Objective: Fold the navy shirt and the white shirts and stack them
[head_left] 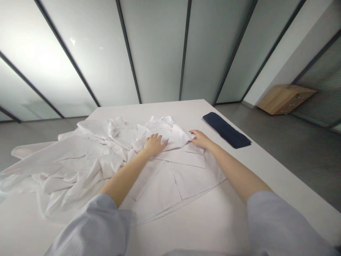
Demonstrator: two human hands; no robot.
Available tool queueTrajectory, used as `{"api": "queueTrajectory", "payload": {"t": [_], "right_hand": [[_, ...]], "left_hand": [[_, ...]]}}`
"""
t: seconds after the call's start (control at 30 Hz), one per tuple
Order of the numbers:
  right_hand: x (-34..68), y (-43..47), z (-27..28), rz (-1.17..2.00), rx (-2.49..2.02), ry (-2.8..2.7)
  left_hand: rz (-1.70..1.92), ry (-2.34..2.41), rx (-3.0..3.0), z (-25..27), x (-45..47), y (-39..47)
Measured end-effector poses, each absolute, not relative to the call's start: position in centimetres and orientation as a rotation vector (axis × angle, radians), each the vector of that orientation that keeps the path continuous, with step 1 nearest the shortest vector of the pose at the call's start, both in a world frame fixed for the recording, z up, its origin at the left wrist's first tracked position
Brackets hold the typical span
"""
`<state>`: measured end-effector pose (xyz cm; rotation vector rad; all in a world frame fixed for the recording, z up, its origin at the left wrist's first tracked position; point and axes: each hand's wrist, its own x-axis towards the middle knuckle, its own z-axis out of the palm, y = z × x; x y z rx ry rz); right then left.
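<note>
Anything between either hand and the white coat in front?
Nothing visible. The left hand lies flat on the white coat; the right hand is at its upper right edge. The white fabric heap lies left, the folded navy cloth apart at right.

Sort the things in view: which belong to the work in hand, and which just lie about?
Belongs:
white garment, left hand on it, right hand at its edge
table beneath

Lying about:
dark blue cloth
wooden cabinet
heaped white cloth, possibly related
</note>
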<state>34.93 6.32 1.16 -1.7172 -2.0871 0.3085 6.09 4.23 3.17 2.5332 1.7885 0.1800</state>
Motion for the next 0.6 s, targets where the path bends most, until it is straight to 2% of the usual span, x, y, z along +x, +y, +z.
{"api": "queueTrajectory", "payload": {"t": [0.1,0.23,0.37,0.6], "right_hand": [[33.6,6.4,0.7,0.374,-1.51,-2.243],[32.2,5.7,0.4,0.356,-1.577,-2.273],[33.0,5.7,1.1,0.47,-1.675,-2.039],[33.1,6.8,0.4,0.209,-1.917,-1.722]], "left_hand": [[0.108,1.882,2.437,2.2,4.9,1.9],[0.009,1.838,2.411,0.5,3.4,1.7],[-0.004,1.656,2.506,0.1,2.4,3.5],[0.168,1.576,2.567,0.0,2.7,5.7]]}}
